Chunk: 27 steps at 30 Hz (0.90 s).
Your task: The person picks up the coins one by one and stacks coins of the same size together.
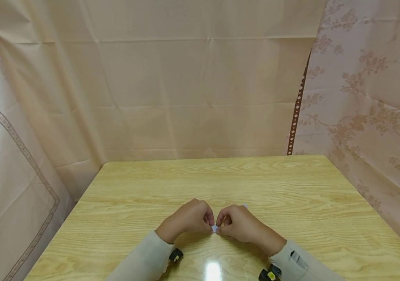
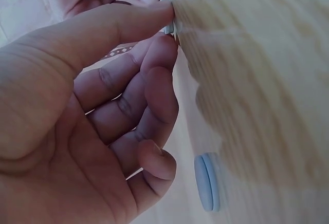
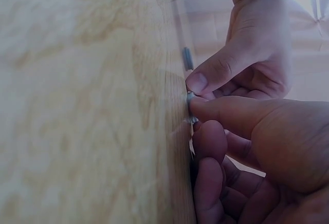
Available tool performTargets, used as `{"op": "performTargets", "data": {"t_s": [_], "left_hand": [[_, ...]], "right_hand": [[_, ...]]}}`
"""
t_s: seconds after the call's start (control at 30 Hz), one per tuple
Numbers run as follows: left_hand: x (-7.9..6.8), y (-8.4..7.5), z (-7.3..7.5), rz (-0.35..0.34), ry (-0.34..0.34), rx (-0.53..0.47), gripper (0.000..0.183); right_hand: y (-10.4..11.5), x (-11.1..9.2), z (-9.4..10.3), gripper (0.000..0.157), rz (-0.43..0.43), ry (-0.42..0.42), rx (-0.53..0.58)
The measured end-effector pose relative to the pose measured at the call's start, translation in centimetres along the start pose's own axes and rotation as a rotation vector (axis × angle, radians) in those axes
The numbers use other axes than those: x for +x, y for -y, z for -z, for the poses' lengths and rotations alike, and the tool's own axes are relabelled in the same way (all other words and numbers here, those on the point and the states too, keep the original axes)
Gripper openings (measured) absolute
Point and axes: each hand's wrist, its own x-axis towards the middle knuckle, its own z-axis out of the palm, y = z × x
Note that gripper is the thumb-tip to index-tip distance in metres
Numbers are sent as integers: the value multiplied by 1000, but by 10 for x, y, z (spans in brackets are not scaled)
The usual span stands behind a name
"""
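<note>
At the middle of the table, my left hand (image 1: 191,217) and right hand (image 1: 240,224) meet fingertip to fingertip over a small pale blue-white piece (image 1: 215,228). Thumb and fingers of each hand pinch one side of it. In the left wrist view the piece (image 2: 167,22) is mostly covered by the left thumb, close over the tabletop. The right wrist view shows its edge (image 3: 191,108) beside the right thumb; its exact kind is hidden. A light blue, two-layered round disc (image 2: 206,182) lies beyond the left fingers. Just past the right hand, a pale bit (image 1: 244,205) peeks out.
Both hands work over a wood-grain table (image 1: 143,183). Another small blue piece (image 3: 188,58) shows beyond the left thumb in the right wrist view. Beige cloth (image 1: 193,97) hangs behind the table, with patterned cloth (image 1: 372,97) along the right side.
</note>
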Motion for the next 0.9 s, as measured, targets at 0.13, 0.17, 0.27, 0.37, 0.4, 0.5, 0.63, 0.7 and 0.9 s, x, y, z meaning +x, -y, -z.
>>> {"op": "performTargets", "data": {"t_s": [0.13,0.17,0.27,0.37,0.4,0.5,0.63,0.7,0.9], "left_hand": [[0,0,-1,-8,9,-19,19],[0,0,-1,-7,11,-26,19],[-1,-1,-1,1,13,-43,18],[-1,-1,-1,9,9,-38,18],[-1,-1,-1,10,7,-34,18],[-1,-1,-1,14,5,-24,18],[-1,-1,-1,16,4,-28,18],[-1,-1,-1,15,2,-31,18],[-2,-1,-1,16,7,-58,18]], "right_hand": [[0,0,0,7,0,-4,4],[0,0,-1,7,2,-6,5],[0,0,-1,7,3,-8,7],[0,0,-1,7,4,-7,10],[0,0,-1,7,3,-7,11],[0,1,-2,7,3,-7,14],[1,0,-1,7,-8,-7,19],[2,0,-1,7,-13,-7,20],[2,0,-1,8,-13,-8,12]]}}
